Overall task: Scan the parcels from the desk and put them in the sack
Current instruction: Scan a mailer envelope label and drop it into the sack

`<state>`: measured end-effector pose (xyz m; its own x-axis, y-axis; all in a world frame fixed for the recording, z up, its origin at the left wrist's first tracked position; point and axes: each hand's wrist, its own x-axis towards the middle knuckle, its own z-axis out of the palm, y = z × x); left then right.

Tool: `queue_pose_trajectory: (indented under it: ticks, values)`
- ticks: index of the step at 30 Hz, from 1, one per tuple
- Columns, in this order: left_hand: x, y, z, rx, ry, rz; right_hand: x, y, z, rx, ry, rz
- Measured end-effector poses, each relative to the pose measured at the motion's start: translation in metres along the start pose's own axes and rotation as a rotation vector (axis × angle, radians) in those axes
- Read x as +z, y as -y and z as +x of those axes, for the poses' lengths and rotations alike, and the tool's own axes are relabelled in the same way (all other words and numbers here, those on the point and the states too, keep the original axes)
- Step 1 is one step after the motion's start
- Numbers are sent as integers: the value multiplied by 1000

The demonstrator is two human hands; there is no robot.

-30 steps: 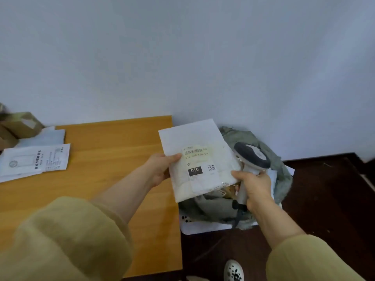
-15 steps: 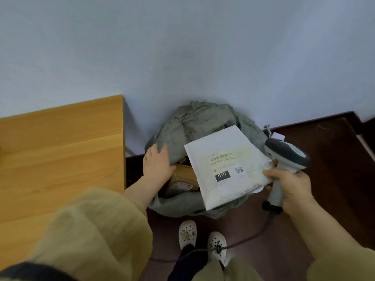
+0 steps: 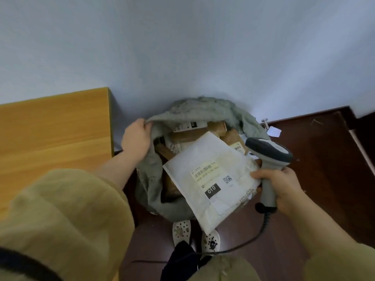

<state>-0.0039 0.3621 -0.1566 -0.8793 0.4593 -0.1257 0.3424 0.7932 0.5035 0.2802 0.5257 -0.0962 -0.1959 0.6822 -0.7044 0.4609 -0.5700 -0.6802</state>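
A grey-green sack [image 3: 150, 179] stands on the floor against the wall, its mouth wide and several brown and white parcels [image 3: 188, 136] showing inside. My left hand [image 3: 137, 136] grips the sack's left rim and holds it back. My right hand [image 3: 282, 189] holds the grey barcode scanner [image 3: 267, 153] by its handle and pinches the right edge of a white padded mailer [image 3: 207, 179] with its thumb. The mailer, labelled 010, hangs tilted over the sack's opening.
The wooden desk [image 3: 54, 134] ends just left of the sack, its corner close to my left wrist. The scanner's black cable [image 3: 249, 242] trails down across the dark red floor past my white shoes [image 3: 181, 230]. A small white tag [image 3: 274, 131] lies right of the sack.
My left hand let go of the mailer, moved to the sack and now pulls its left rim open. My right hand carried the mailer and scanner from above the desk's edge to over the sack.
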Motion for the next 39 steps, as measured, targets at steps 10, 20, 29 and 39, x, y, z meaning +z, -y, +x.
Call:
queue_pose_trajectory:
  ticks: [10, 20, 29, 39]
  values:
    - [-55, 6, 23, 98, -29, -170, 112, 73, 24, -193, 149, -78]
    - [-42, 21, 28, -18, 60, -189, 169, 26, 36, -227, -115, -24]
    - [-25, 41, 8, 59, 5, 122, 172, -6, 39, -166, -58, -150]
    - [-46, 19, -72, 148, 170, 354, 118, -62, -67, -231, 42, 16]
